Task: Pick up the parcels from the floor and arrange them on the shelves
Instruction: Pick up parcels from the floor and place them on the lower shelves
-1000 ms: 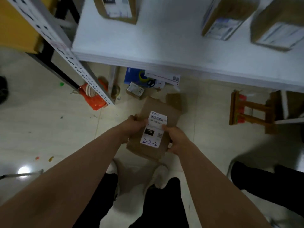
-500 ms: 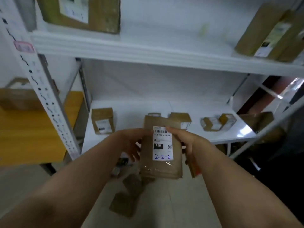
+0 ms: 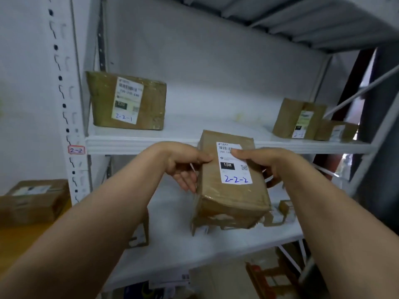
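Parcel [image 3: 232,186]: lifted since half a second ago, now hovering just in front of the 2-2 shelf [image 3: 129,143] edge.
Left hand [image 3: 181,162]: gripping the parcel's left side.
Right hand [image 3: 267,162]: gripping its right side.

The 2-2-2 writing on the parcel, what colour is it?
Blue, on its white label; head view.

- Left hand [image 3: 183,165] and right hand [image 3: 265,162] grip a brown parcel [image 3: 231,182] marked 2-2-2.
- Another parcel [image 3: 129,100] marked 2-2-1 sits on the shelf [image 3: 138,139] tagged 2-2.

Both forearms [image 3: 103,223] are bare down to the fingers [image 3: 187,182]
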Demonstrator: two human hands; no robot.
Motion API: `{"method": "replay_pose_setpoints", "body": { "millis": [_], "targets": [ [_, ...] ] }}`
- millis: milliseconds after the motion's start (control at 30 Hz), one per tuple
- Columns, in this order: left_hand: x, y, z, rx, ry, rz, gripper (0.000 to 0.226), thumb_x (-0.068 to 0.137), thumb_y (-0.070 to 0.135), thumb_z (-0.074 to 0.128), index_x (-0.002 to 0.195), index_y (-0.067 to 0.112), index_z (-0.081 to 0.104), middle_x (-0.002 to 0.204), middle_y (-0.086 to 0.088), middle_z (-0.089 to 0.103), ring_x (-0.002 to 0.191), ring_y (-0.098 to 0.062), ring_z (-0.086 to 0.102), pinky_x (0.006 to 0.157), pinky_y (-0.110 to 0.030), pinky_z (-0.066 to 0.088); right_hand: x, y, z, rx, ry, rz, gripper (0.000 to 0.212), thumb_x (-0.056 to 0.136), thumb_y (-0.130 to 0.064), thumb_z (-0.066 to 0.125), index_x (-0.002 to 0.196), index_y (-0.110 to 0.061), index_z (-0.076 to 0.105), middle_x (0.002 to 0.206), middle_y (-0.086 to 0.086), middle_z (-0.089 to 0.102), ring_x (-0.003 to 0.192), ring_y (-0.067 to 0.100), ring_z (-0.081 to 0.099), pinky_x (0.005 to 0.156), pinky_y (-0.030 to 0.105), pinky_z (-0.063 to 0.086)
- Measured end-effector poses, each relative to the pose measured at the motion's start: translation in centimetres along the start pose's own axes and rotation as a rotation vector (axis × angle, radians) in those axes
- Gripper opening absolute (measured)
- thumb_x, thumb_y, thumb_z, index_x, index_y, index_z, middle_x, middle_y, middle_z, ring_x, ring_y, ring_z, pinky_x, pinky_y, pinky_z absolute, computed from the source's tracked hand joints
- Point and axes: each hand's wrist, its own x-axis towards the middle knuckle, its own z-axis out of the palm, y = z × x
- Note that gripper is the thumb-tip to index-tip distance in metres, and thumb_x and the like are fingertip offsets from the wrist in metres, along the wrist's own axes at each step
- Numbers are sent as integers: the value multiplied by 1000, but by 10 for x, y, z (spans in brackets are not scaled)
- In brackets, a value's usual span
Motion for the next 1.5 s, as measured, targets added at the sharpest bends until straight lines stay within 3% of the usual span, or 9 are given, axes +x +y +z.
{"method": "replay_pose_setpoints", "body": {
  "millis": [100,233,333,433,533,633,767,1033,1500],
  "targets": [
    [-28,30,-26,28,28,133,53,96,57,47,106,7,61,90,-13,59,103,-39,69,89,-43,55,-18,-38,-30,-21,104,-89,77,52,-83,74,100,-24,68,82,0,78,83,24,71,62,35,56],
    [-58,62,-54,14,121,305,40,96,47,56,95,7,62,102,-19,68,93,-37,73,80,-42,60,-42,-81,-62,39,212,-247,68,56,-78,76,96,-23,69,71,-5,77,65,16,74,56,28,52],
    [-62,85,-65,62,330,437,32,97,45,55,100,14,63,102,-10,67,91,-35,73,82,-42,58,-40,-107,-70,199,296,-407,57,61,-69,81,90,-21,70,66,-9,75,50,8,70,54,24,48],
    [-45,99,-75,76,611,619,18,97,38,56,92,21,60,88,7,63,73,-13,72,62,-21,53,-18,-128,-62,502,291,-624,28,80,-43,80,90,-18,70,66,-10,75,51,5,70,39,14,47],
    [-12,96,-80,25,755,729,42,94,23,57,135,21,47,116,1,62,101,-12,64,79,-17,50,27,-139,-40,672,350,-749,25,85,-35,76,106,-23,69,94,-6,78,77,11,75,61,22,57],
    [37,74,-77,15,747,611,70,90,18,60,148,27,22,141,-7,49,125,-25,53,105,-43,45,84,-130,-10,632,269,-687,41,88,-32,73,124,-20,58,113,-1,72,95,17,71,84,38,58],
    [91,48,-84,35,944,395,80,91,15,61,155,18,12,154,-16,28,132,-34,45,112,-45,37,149,-104,20,443,92,-584,45,88,-24,74,125,-31,50,107,-2,71,96,15,69,88,37,56],
    [136,24,-78,48,1421,368,25,92,18,62,109,8,47,112,-13,55,102,-33,55,77,-37,42,222,-99,36,277,232,-542,14,85,-32,70,95,-21,68,100,5,75,86,27,68,86,39,55],
    [147,17,-72,432,1372,313,12,88,18,51,96,12,59,104,-11,61,88,-35,62,67,-37,47,214,-105,42,86,426,-474,29,86,-51,60,78,-25,55,92,-4,66,92,25,62,75,32,39]
  ]
}}
